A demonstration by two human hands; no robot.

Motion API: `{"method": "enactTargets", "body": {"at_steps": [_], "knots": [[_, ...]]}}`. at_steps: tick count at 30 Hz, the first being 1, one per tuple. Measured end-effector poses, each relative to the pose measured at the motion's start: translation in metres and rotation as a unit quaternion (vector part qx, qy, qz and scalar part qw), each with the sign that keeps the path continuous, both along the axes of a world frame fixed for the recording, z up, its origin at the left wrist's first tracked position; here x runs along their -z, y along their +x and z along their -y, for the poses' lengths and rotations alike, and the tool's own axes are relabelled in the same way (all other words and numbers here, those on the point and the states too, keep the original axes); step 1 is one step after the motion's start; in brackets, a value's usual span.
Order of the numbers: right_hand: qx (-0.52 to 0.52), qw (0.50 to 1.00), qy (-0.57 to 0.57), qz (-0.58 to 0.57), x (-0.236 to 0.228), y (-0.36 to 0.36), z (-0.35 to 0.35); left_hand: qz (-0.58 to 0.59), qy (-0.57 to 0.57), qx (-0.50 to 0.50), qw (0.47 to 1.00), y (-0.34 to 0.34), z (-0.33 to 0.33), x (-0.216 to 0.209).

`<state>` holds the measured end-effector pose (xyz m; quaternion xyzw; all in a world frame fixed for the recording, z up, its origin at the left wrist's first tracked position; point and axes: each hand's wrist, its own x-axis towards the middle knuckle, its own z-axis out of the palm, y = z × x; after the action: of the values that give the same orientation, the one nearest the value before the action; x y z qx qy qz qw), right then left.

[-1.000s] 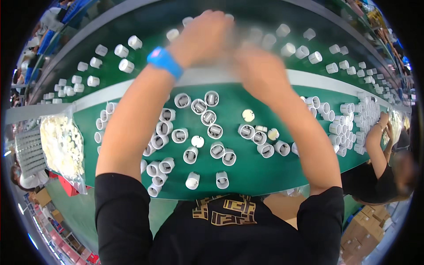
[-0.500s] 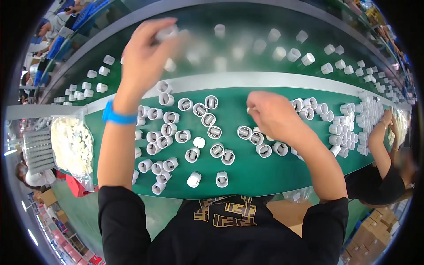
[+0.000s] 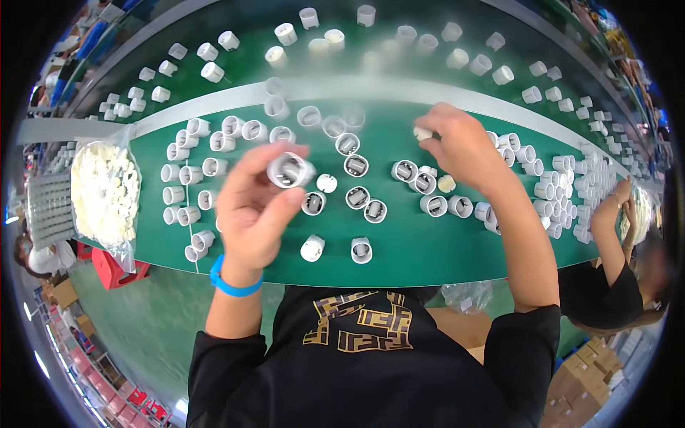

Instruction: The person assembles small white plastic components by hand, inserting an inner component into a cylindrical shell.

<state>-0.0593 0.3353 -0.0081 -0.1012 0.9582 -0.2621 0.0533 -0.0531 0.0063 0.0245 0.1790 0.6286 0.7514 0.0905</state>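
My left hand (image 3: pixel 253 207), with a blue wristband, has thumb and fingers closed around a white plastic cup-shaped housing (image 3: pixel 289 171). Its open end faces up toward me and shows a grey metallic part inside. Over the bench, my right hand (image 3: pixel 457 143) pinches a small cream-white cap (image 3: pixel 422 133) between thumb and fingertips. A round white cap (image 3: pixel 327 183) lies on the green worktop (image 3: pixel 285 272) between my hands. Similar filled housings (image 3: pixel 374 210) stand around it. One white housing (image 3: pixel 312 248) near the front edge has its top covered.
Beyond a pale rail (image 3: pixel 385 90) runs a green belt (image 3: pixel 250 78) carrying scattered white housings. A clear bag of cream pieces (image 3: pixel 107 196) lies at far left. Packed housings (image 3: pixel 596 182) fill the right end, where a co-worker's arm (image 3: pixel 606 214) reaches in.
My left hand has come back from the far belt to above the worktop, bringing a housing with it. The whole view has shifted, and my right hand keeps its pinch on the small cap.
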Motion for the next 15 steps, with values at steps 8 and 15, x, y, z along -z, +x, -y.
{"method": "enactTargets", "body": {"at_steps": [8,15], "knots": [[0.018,0.97,-0.229,-0.074,-0.079,0.052,0.05,-0.087,-0.046,0.068,0.993,0.019,-0.026,-0.001],[-0.055,0.946,-0.244,-0.206,-0.075,0.075,0.079,-0.115,-0.132,0.113,0.978,0.025,-0.032,-0.005]]}}
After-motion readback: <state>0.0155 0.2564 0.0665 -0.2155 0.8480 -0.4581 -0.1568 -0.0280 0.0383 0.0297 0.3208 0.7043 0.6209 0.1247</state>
